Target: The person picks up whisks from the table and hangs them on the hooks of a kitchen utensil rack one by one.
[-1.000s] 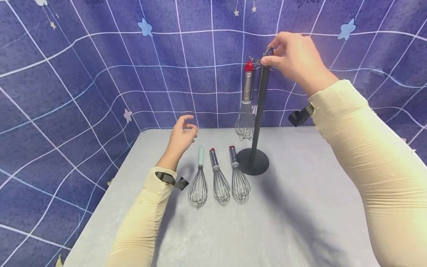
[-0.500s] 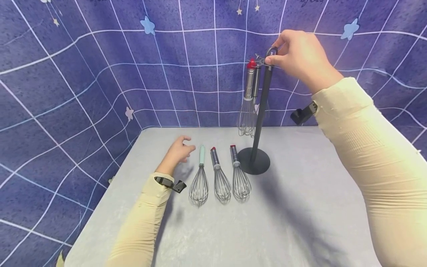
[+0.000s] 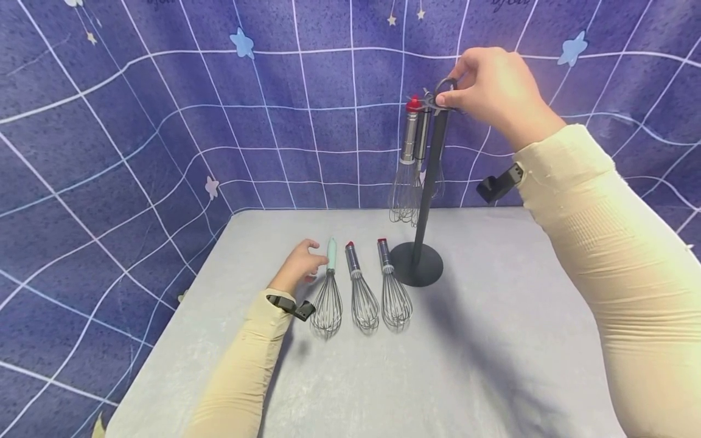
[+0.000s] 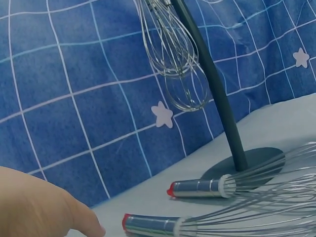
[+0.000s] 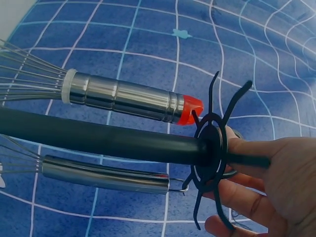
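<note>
In the head view my right hand point(image 3: 495, 91) pinches the top of a black utensil stand point(image 3: 429, 176), by its ring and hook wheel. A red-tipped whisk point(image 3: 410, 137) hangs from a hook, beside a slimmer steel-handled whisk point(image 5: 106, 175), clearer in the right wrist view. My left hand point(image 3: 301, 264) is low at the left of a mint-handled whisk point(image 3: 331, 255), thumb tip at its handle, fingers loosely bent; whether they touch, I cannot tell. Two more red-tipped whisks lie to the right, a middle whisk point(image 3: 356, 274) and a right whisk point(image 3: 387, 271).
The stand's round base point(image 3: 416, 277) rests on the grey tabletop point(image 3: 383, 383), close to the right whisk's handle. A blue gridded cloth point(image 3: 285, 140) with stars rises behind and at the left of the table.
My left hand has come down and then moved right, to the mint-handled whisk. The hanging whisks have shifted a little around the stand's top; my right hand stays there.
</note>
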The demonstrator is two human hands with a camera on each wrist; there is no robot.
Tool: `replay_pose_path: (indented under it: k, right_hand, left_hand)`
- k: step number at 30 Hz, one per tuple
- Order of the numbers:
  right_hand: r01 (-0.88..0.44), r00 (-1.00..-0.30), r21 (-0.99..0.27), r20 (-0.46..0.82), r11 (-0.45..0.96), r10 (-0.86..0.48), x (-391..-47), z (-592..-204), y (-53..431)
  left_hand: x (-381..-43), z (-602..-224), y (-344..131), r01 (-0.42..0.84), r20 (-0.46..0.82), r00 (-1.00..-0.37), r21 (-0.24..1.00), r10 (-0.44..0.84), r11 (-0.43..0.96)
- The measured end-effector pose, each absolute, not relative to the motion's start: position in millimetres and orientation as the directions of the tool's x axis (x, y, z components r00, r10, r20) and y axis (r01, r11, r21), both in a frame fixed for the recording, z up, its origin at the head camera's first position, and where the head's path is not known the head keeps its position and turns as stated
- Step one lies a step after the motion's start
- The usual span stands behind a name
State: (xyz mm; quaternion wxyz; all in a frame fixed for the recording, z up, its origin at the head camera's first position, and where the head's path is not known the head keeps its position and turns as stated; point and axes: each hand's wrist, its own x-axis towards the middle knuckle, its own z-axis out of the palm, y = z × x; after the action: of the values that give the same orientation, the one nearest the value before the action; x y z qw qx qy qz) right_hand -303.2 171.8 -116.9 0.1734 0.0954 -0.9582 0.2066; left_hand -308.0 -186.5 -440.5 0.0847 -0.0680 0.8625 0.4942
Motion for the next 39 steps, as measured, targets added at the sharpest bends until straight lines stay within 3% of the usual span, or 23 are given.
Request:
replay_pose_path:
  k: [20, 39]
  right_hand:
    - [-0.260, -0.913, -0.362, 0.395, 0.895, -0.106, -304, -119, 175]
    - [-0.280, -0.905, -0.375, 0.410, 0.884, -0.113, -304, -122, 175]
  left_hand:
    - [-310, -459, -177, -0.274, -0.286, -0.955, 0.764, -0.075, 0.584]
    - [-305, -465, -171, -0.317, -0.332, -0.943, 0.864, -0.031, 0.392]
